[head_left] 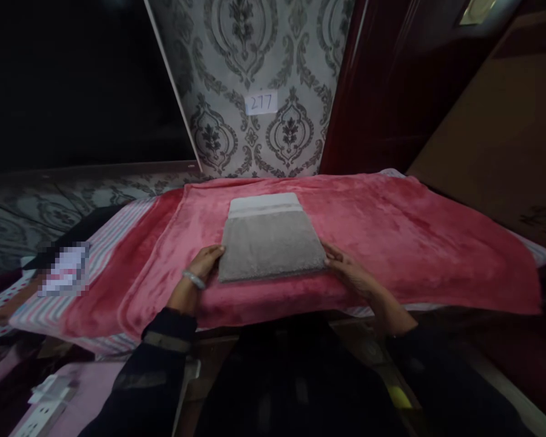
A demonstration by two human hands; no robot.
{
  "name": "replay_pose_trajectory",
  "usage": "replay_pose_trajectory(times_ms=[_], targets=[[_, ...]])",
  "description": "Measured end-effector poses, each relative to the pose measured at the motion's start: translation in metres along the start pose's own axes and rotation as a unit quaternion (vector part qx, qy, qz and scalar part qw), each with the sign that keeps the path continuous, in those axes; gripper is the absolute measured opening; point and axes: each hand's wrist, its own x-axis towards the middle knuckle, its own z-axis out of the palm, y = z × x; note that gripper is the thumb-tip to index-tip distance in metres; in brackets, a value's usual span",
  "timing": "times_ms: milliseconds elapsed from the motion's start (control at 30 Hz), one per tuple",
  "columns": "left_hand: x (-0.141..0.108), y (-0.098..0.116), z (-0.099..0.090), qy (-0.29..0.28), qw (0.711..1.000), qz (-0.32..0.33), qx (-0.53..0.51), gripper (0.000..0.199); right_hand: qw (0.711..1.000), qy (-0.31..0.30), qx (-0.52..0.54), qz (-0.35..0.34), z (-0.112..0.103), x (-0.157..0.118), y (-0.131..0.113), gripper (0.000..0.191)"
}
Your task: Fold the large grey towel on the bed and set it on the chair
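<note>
A grey folded towel (273, 243) with a pale band along its far end lies flat on a pink plush blanket (373, 230). My left hand (204, 262), with a light bracelet at the wrist, grips the towel's near left edge between thumb and fingers. At the near right corner, my right hand (348, 267) holds the opposite edge the same way. The fingertips under the towel are partly hidden.
A striped cloth (113, 237) shows beneath the blanket at the left. A large dark screen (82, 85) stands behind. On the patterned wall is a paper label (261, 102) reading 277. A white power strip (45, 413) sits at lower left.
</note>
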Motion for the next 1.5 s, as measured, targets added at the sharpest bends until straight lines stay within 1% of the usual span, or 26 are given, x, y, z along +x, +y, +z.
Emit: replay_pose_trajectory(times_ms=[67,100,167,200,267,300,367,433,500,600,733,867,933,1000,1067,1167,1233,1367,1500], targets=[[-0.025,-0.007,-0.005,-0.032,0.999,0.028,-0.013,0.055,1.0,-0.01,-0.023,-0.012,-0.004,-0.011,0.005,0.076],[-0.037,-0.01,-0.007,-0.043,0.998,0.049,-0.015,0.067,0.999,-0.005,-0.041,-0.02,-0.006,-0.014,0.008,0.079],[-0.055,-0.015,-0.008,-0.05,0.995,0.088,0.003,0.088,0.995,0.027,-0.082,-0.041,-0.006,-0.016,0.015,0.077],[-0.061,-0.018,-0.006,-0.051,0.993,0.108,0.023,0.096,0.992,0.05,-0.101,-0.054,-0.004,-0.016,0.018,0.074],[-0.068,-0.022,0.0,-0.045,0.985,0.151,0.071,0.101,0.982,0.098,-0.138,-0.086,0.002,-0.014,0.025,0.066],[-0.069,-0.023,0.005,-0.031,0.98,0.174,0.095,0.098,0.975,0.119,-0.158,-0.103,0.006,-0.013,0.028,0.063],[-0.069,-0.025,0.014,0.022,0.969,0.204,0.139,0.082,0.96,0.152,-0.195,-0.129,0.013,-0.012,0.031,0.058],[-0.067,-0.026,0.024,0.082,0.96,0.2,0.178,0.066,0.948,0.176,-0.226,-0.136,0.018,-0.013,0.032,0.056],[-0.068,-0.027,0.031,0.116,0.954,0.193,0.198,0.059,0.939,0.188,-0.252,-0.137,0.021,-0.014,0.032,0.056],[-0.07,-0.028,0.037,0.136,0.948,0.208,0.198,0.057,0.925,0.192,-0.294,-0.146,0.022,-0.014,0.032,0.058],[-0.071,-0.032,0.038,0.147,0.936,0.22,0.232,0.053,0.908,0.214,-0.33,-0.144,0.024,-0.01,0.032,0.056],[-0.067,-0.032,0.036,0.131,0.93,0.219,0.264,0.05,0.902,0.219,-0.341,-0.151,0.024,-0.003,0.033,0.058],[-0.066,-0.033,0.036,0.14,0.927,0.225,0.265,0.048,0.902,0.212,-0.347,-0.144,0.022,-0.002,0.033,0.06],[-0.067,-0.034,0.037,0.155,0.912,0.243,0.293,0.049,0.904,0.208,-0.35,-0.129,0.019,-0.002,0.032,0.059],[-0.069,-0.037,0.037,0.176,0.885,0.252,0.35,0.05,0.905,0.211,-0.351,-0.116,0.017,-0.003,0.031,0.058],[-0.072,-0.041,0.036,0.211,0.841,0.232,0.44,0.05,0.903,0.216,-0.354,-0.109,0.016,-0.005,0.03,0.055],[-0.073,-0.042,0.035,0.222,0.818,0.22,0.482,0.05,0.9,0.218,-0.361,-0.113,0.017,-0.005,0.03,0.054],[-0.073,-0.042,0.034,0.219,0.785,0.218,0.537,0.052,0.892,0.211,-0.374,-0.143,0.019,-0.006,0.032,0.054],[-0.073,-0.042,0.034,0.223,0.766,0.214,0.564,0.052,0.884,0.199,-0.391,-0.161,0.018,-0.007,0.034,0.054]])
